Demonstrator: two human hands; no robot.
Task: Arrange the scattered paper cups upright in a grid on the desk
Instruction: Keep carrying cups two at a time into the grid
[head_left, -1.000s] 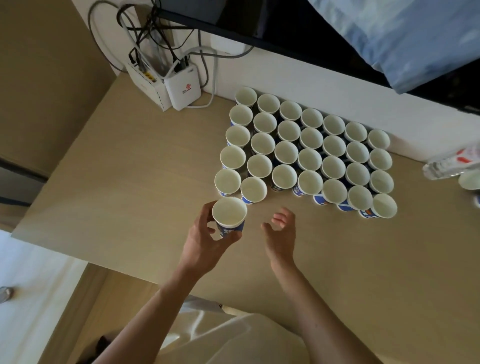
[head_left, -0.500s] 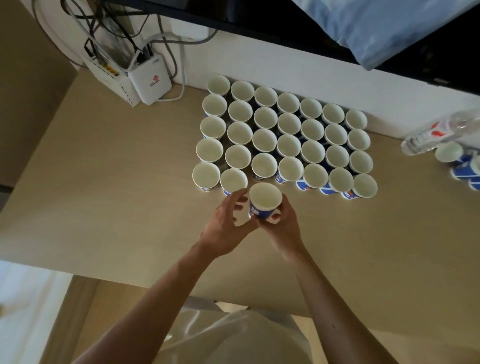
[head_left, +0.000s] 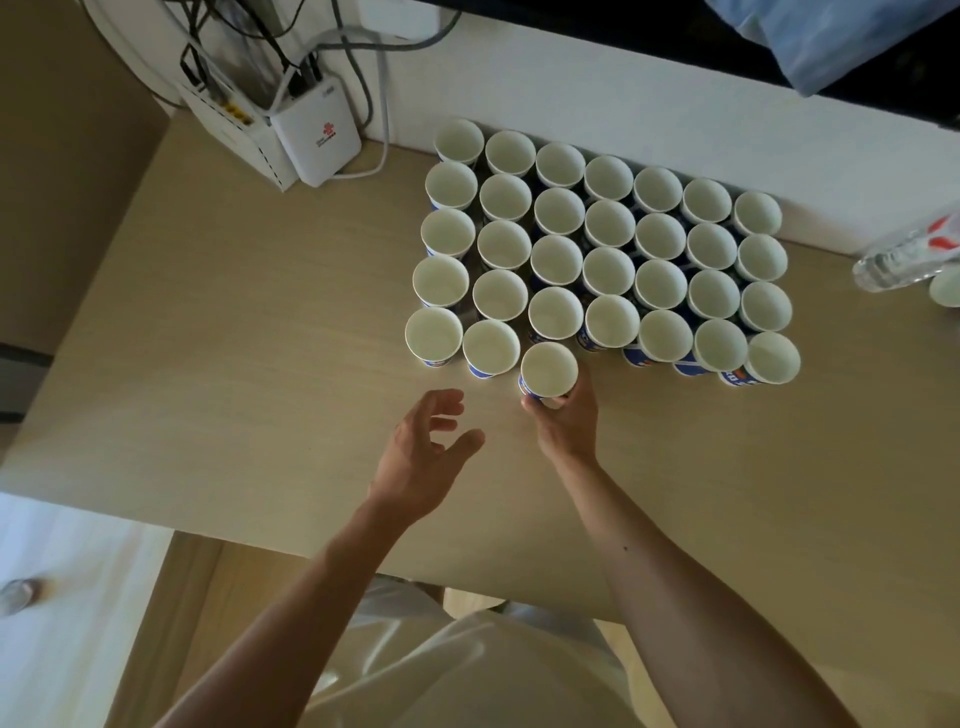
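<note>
A right hand (head_left: 563, 415) grips an upright paper cup (head_left: 548, 370) from its near side, apparently set on the desk (head_left: 260, 338), touching the cup grid (head_left: 608, 270) at its front edge; the left hand (head_left: 421, 457) hovers nearby, fingers loose, holding nothing.

A white box with a red logo (head_left: 317, 137) is stood at the far left against the white wall (head_left: 571, 88), a second white box (head_left: 234, 137) is set just left of it, grey and black cables (head_left: 382, 104) are plugged in above, a clear plastic bottle with red marks (head_left: 904, 257) is seen at the right edge, and a blue cloth (head_left: 852, 36) is seen at the far right.
</note>
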